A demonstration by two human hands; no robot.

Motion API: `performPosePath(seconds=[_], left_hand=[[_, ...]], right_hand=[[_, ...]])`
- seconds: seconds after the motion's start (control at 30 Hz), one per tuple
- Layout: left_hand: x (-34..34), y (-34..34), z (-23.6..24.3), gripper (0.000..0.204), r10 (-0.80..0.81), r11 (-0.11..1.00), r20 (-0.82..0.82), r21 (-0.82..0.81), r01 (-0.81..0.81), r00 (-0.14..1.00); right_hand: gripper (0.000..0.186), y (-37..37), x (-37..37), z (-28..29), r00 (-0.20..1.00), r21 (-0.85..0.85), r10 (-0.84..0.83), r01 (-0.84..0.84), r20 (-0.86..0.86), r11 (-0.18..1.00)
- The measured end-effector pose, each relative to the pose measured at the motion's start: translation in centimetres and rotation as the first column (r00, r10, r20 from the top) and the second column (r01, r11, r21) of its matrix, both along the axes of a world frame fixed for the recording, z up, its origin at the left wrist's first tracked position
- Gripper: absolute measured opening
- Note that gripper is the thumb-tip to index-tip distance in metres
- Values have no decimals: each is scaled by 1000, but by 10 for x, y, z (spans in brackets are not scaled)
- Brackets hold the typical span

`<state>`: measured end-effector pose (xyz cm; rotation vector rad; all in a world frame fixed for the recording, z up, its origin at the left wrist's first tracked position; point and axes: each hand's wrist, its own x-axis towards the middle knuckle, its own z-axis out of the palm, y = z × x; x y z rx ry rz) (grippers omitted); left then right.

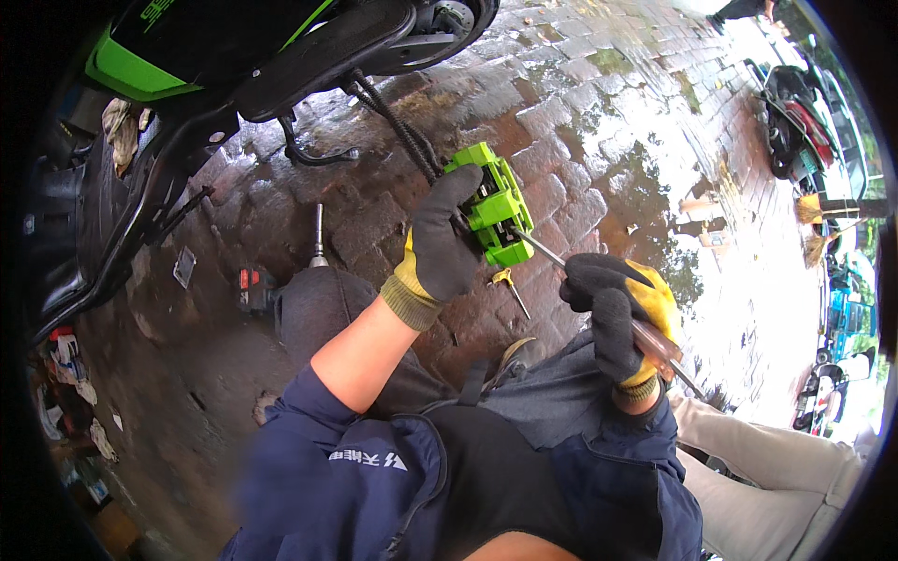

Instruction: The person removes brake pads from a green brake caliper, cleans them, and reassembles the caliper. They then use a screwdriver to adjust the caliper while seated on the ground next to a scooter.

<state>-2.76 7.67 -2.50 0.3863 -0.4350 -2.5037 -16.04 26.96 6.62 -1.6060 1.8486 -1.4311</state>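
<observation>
My left hand point(447, 229), in a black and yellow work glove, is closed around a bright green brake caliper point(500, 210). The caliper hangs in the air over the wet paving, beside the end of a black ribbed hose point(398, 122) running from the scooter. In my gloved right hand point(622, 313) is a screwdriver point(659, 346) with a clear brownish handle. Its shaft points up and left, and the tip meets the caliper's lower right side. Whether the tip sits inside a slot I cannot tell.
A black and green scooter point(234, 84) fills the upper left. On the ground lie a yellow-handled tool point(506, 279), a metal socket tool point(319, 238) and a red and black battery pack point(254, 288). Someone in beige trousers point(758, 449) is close at my right.
</observation>
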Motion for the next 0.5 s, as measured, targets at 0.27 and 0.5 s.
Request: performPosePath(seconds=[0.27,0.5], left_hand=[[2,2,5,36,14,1000,-17,22,-14,1000],[2,2,4,38,26,999,-19,43,-25,999]], right_hand=[[19,-1,3,-2,988,2,-33,33,149,999],[24,-7,4,-1,966,29,-10,2,257,1000]])
